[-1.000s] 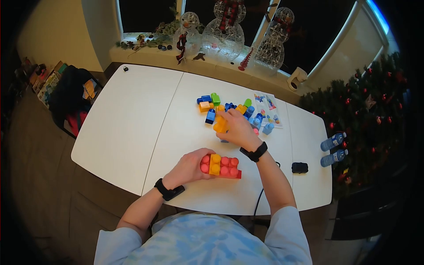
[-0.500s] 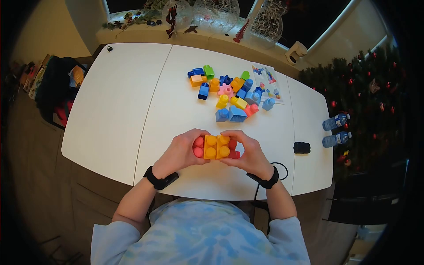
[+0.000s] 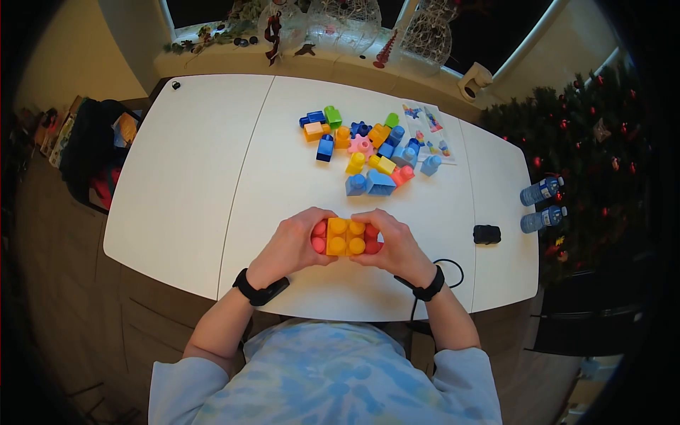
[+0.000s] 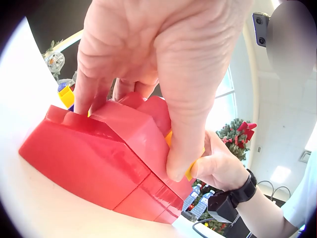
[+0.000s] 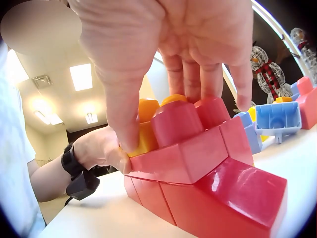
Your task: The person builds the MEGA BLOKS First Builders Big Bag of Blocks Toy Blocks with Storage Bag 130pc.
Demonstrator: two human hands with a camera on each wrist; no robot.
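Note:
A stack of red and pink toy building bricks (image 5: 183, 163) stands on the table in front of the person. Two yellow bricks sit side by side in its upper part, the left one (image 3: 336, 237) and the right one (image 3: 356, 236). My left hand (image 3: 287, 241) grips the stack's left side, its thumb on the near face and fingers on the far face. From the right, my right hand (image 3: 398, 244) pinches the right yellow brick between thumb and fingers. Pink studs (image 3: 319, 236) show left of the yellow bricks, and the stack's lower red layer (image 4: 84, 158) has sloped ends.
Loose blue, green, yellow, orange and pink bricks lie beyond the hands, among them a light blue brick (image 3: 381, 183). A picture sheet (image 3: 435, 131) lies behind them. Rightward are a black case (image 3: 486, 234), a cable (image 3: 453, 265) and two water bottles (image 3: 542, 191).
My right hand has come back from the loose bricks with a yellow brick, which now sits against the other yellow one. My left hand has stayed on the stack.

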